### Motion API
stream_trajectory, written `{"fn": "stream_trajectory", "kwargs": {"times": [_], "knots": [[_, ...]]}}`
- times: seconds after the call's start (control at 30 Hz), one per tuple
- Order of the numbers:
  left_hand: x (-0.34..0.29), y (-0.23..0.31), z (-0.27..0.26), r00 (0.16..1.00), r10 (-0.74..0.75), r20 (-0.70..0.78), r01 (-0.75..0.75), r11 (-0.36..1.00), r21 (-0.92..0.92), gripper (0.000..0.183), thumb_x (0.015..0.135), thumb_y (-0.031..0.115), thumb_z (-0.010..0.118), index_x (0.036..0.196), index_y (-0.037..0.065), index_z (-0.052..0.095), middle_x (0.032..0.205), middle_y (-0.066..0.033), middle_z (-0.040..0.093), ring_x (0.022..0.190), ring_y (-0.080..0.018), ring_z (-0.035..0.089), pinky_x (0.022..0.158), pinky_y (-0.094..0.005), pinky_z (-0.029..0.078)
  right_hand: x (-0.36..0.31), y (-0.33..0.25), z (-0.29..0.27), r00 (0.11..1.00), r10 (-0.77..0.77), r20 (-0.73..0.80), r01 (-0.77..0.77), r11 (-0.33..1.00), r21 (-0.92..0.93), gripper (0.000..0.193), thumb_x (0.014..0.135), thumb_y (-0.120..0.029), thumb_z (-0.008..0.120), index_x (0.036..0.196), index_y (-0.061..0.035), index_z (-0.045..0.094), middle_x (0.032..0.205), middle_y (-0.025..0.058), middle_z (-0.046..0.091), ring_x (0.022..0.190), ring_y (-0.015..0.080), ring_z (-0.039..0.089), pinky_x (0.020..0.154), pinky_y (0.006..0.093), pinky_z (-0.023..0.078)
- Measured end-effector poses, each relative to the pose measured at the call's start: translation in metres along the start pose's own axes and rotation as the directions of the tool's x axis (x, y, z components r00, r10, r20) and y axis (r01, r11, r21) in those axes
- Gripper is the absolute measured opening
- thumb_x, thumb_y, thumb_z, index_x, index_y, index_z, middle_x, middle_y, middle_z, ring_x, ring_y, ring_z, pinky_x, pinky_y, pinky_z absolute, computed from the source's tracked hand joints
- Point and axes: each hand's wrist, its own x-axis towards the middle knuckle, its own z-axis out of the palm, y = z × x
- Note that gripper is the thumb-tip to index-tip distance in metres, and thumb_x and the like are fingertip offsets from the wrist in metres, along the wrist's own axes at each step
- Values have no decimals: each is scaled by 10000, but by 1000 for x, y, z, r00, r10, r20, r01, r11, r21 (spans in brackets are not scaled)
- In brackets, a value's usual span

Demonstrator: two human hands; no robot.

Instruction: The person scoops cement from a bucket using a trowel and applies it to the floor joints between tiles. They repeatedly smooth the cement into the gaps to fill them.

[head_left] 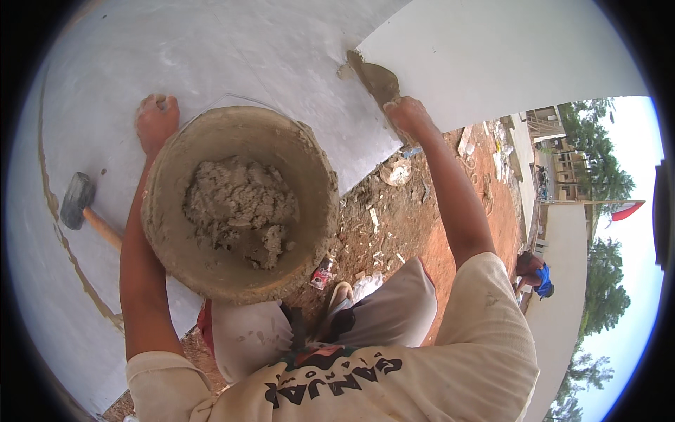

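My right hand (pixel 410 116) is closed round the handle end of a trowel (pixel 382 82). The trowel's blade is coated in grey mortar and lies against the corner where two pale panels meet. Wet mortar (pixel 354 63) sticks along that joint. My left hand (pixel 157 121) is curled into a fist on the grey-white panel (pixel 281 42), and I see nothing in it. Between my arms stands a mortar-crusted bucket (pixel 160 211) with a thin wire handle. A lumpy heap of mortar (pixel 242 197) lies inside it.
Left of my left forearm lies a mallet (pixel 77 200) with a dark head and wooden handle. A mortar seam (pixel 70 253) crosses the panel there. Below, the reddish ground (pixel 485 190) carries scraps and a crushed can (pixel 322 273). Another person (pixel 536 274) crouches far right.
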Motion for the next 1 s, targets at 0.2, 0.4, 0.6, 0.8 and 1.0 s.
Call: {"fn": "stream_trajectory", "kwargs": {"times": [0.2, 0.4, 0.6, 0.8, 1.0], "knots": [[1, -1, -2, 1000, 0, -28, -1, 1000, -15, 305, 907, 331, 618, 1031, 63, 696, 1020, -108, 678, 1037, -291, 616, 934, -426, 474, 4, 5, 14, 1000, -15, 21, 18, 990, -140, 465, 922, -323, 515, 1136, 58, 676, 1116, 279, 680, 1087, 422, 639, 969, 478, 494], [1, 1, -1, 1000, 22, -18, -22, 1000, 20, 305, 909, 330, 620, 1029, 60, 696, 1042, -108, 685, 1042, -289, 620, 927, -424, 478, 0, 16, 25, 995, 3, -95, -13, 994, -105, 487, 933, -343, 511, 1223, 26, 643, 1147, 269, 675, 1142, 407, 618, 1012, 473, 471], [1, 1, -5, 1000, 2, -15, -2, 1000, 7, 298, 902, 325, 631, 1023, 60, 696, 1032, -103, 688, 1024, -296, 629, 911, -432, 486, -4, 6, 20, 999, 17, -41, -22, 991, -131, 492, 939, -358, 508, 1230, 15, 645, 1162, 257, 675, 1157, 401, 614, 1018, 460, 474], [1, 3, -2, 1000, 16, -10, -16, 1000, 15, 306, 907, 334, 621, 1026, 62, 697, 1023, -104, 687, 1031, -297, 626, 919, -435, 481, -5, 18, 23, 1000, 20, -11, -22, 988, -155, 504, 922, -350, 521, 1256, 9, 637, 1174, 246, 675, 1164, 392, 612, 1024, 449, 475], [5, -5, 3, 999, 29, -18, -28, 999, 33, 312, 908, 336, 617, 1034, 60, 694, 1022, -105, 685, 1035, -295, 624, 922, -435, 479, -11, 3, 19, 999, 21, -37, -16, 992, 122, 433, 902, -304, 526, 1109, 42, 685, 1019, 251, 709, 1034, 364, 673, 950, 458, 497]]}}
